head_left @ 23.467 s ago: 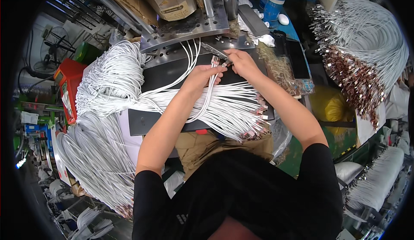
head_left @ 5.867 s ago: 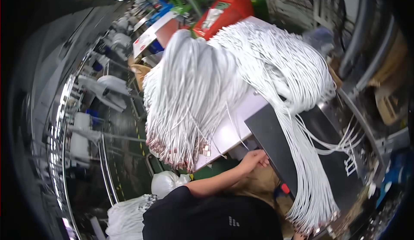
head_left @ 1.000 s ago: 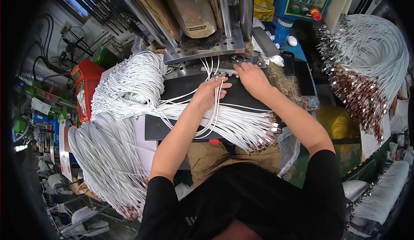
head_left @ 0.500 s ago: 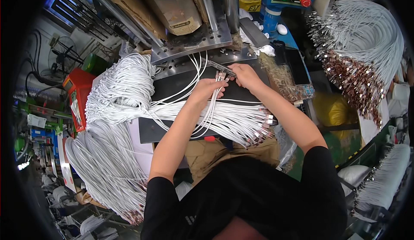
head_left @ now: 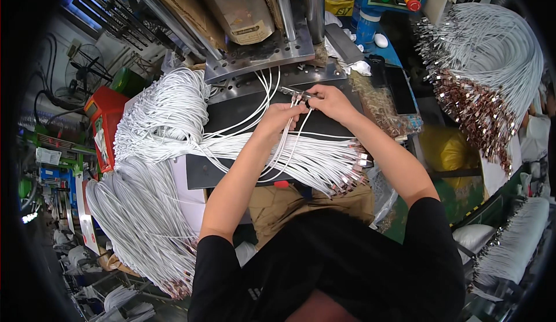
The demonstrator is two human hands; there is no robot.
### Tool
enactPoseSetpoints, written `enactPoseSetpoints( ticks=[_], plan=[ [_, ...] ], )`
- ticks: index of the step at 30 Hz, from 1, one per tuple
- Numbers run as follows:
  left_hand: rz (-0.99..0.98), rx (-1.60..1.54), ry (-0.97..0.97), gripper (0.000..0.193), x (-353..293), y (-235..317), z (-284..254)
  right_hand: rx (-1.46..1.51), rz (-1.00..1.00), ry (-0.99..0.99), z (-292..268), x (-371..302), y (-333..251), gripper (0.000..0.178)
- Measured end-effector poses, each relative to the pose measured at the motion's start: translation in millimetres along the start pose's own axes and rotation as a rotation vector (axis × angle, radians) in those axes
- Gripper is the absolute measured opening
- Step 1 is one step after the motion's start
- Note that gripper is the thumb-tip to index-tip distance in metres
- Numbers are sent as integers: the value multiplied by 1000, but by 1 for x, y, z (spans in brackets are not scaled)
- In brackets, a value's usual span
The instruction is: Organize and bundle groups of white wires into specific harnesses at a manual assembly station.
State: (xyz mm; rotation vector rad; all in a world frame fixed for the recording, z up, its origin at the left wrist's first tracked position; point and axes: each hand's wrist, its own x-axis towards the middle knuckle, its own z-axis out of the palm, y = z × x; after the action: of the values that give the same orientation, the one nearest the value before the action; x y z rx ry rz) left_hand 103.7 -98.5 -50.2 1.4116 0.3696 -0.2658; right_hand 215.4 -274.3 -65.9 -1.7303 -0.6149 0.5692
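Observation:
My left hand (head_left: 282,117) is closed around a few white cables, gripping them just below their copper-coloured connector ends. Close beside it, my right hand (head_left: 329,102) pinches the end of one white cable (head_left: 299,130) that hangs apart from the others. A narrow metal bar (head_left: 285,90) sits at my fingertips; the right fingers partly cover it, and the exact contact cannot be made out. Below both hands, a thick bundle of white cables (head_left: 313,158) lies across the black work surface (head_left: 200,173), with its connector ends to the right.
Beyond my hands stands a metal press plate (head_left: 260,62) with upright posts. Coiled white cables (head_left: 162,113) and another grey-white bundle (head_left: 139,218) lie at left, near a red machine (head_left: 103,122). A dark phone-like slab (head_left: 399,90) and a large cable coil (head_left: 486,50) are at right.
My right hand has shifted slightly, and one cable now hangs apart from the group under it. The left hand stays in nearly the same place, still gripping cables.

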Motion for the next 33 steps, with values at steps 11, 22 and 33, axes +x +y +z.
enactPoseSetpoints(
  ticks=[11, 22, 33],
  plan=[
    [-6, 22, 82, 23, -6, 5, -12, -4, 86, -38, -21, -12, -12, 44],
    [-13, 43, 49, 25, -7, 8, -7, -74, 27, 18, -17, -9, -4, 40],
    [12, -2, 99, 28, -10, 5, -27, -103, 12, 58, -30, -14, -7, 45]
  ],
)
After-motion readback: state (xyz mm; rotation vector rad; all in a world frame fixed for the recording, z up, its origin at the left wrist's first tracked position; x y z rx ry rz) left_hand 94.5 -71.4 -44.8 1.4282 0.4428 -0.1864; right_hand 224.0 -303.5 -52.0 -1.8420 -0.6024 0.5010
